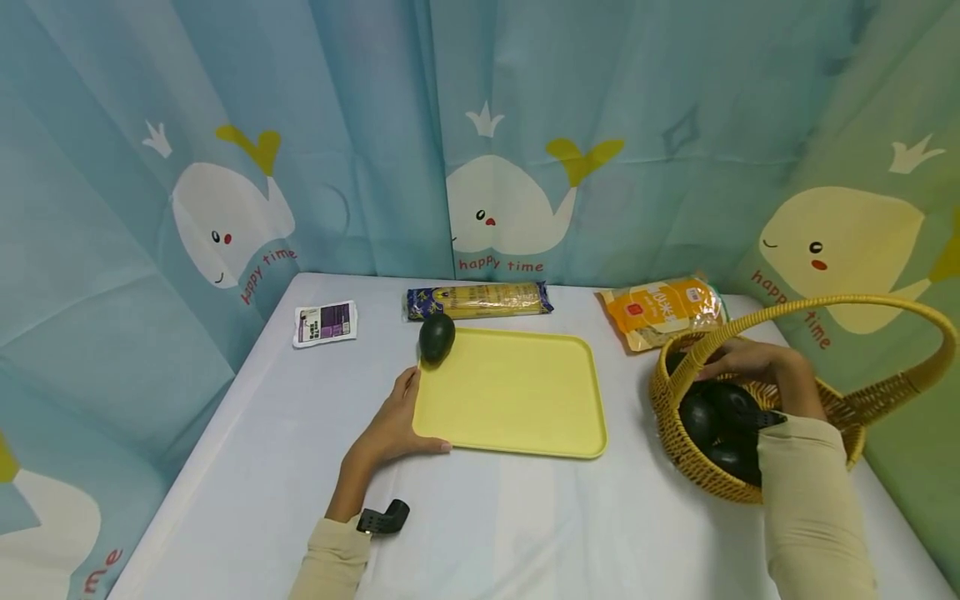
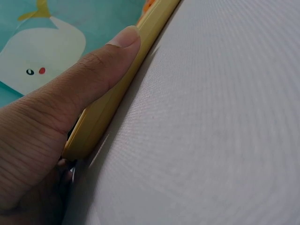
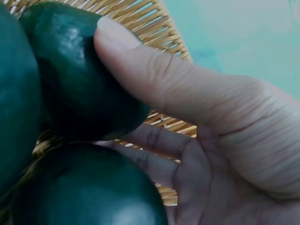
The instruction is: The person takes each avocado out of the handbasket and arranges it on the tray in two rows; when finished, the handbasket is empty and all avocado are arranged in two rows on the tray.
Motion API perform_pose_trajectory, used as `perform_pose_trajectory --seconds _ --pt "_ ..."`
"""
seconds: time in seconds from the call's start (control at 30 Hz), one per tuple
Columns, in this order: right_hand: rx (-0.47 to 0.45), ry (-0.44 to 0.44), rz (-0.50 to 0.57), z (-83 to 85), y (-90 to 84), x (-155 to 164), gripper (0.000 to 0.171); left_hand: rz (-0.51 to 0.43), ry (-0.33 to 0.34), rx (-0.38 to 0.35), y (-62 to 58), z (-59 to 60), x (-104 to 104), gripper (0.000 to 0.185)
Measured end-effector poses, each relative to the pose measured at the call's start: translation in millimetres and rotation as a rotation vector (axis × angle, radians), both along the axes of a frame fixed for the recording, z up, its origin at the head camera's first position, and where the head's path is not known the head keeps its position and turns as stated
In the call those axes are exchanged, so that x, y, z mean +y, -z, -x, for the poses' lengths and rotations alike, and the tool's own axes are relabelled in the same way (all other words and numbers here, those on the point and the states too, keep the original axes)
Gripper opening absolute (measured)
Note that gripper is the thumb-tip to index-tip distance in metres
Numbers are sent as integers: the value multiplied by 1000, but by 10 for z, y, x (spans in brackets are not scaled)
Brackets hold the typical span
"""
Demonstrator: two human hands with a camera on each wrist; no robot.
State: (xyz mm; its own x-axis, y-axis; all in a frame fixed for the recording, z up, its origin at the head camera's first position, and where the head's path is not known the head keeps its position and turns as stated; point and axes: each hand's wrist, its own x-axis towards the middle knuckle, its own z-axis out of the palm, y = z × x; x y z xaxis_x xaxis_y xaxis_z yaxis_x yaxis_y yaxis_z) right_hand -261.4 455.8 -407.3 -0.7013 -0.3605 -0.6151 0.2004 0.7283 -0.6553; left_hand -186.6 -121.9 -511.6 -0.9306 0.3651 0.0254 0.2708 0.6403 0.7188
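My left hand (image 1: 392, 425) grips the near left corner of a yellow rectangular tray (image 1: 513, 392). Its thumb lies along the tray's near edge, and the fingers go up the left side. One dark green avocado (image 1: 437, 338) rests at the tray's far left corner. On the right, my right hand (image 1: 753, 363) reaches into a woven basket (image 1: 671, 429) with a tall arched handle. There its thumb presses on an avocado (image 3: 70, 61) while the fingers curl beneath, partly hidden. More avocados (image 3: 93, 187) lie against the held one.
Behind the tray lies a long pack of noodles (image 1: 480, 301). An orange food bag (image 1: 663, 311) is behind the basket, partly overlapped by its rim. At the far left sits a small white and purple packet (image 1: 326, 323). A whale-print curtain (image 1: 375, 192) encloses the white table.
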Motion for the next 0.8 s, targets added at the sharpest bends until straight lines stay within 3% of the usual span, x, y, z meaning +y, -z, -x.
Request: perform_pose_trajectory --seconds 0.27,0.6,0.8 --pt "92 2 44 -19 55 23 77 -5 -3 5 19 5 -6 141" --pt "57 18 69 -9 76 28 72 -10 -9 -20 61 -15 12 141" --pt "88 12 28 -8 74 47 57 -17 -8 -20 37 -26 24 141"
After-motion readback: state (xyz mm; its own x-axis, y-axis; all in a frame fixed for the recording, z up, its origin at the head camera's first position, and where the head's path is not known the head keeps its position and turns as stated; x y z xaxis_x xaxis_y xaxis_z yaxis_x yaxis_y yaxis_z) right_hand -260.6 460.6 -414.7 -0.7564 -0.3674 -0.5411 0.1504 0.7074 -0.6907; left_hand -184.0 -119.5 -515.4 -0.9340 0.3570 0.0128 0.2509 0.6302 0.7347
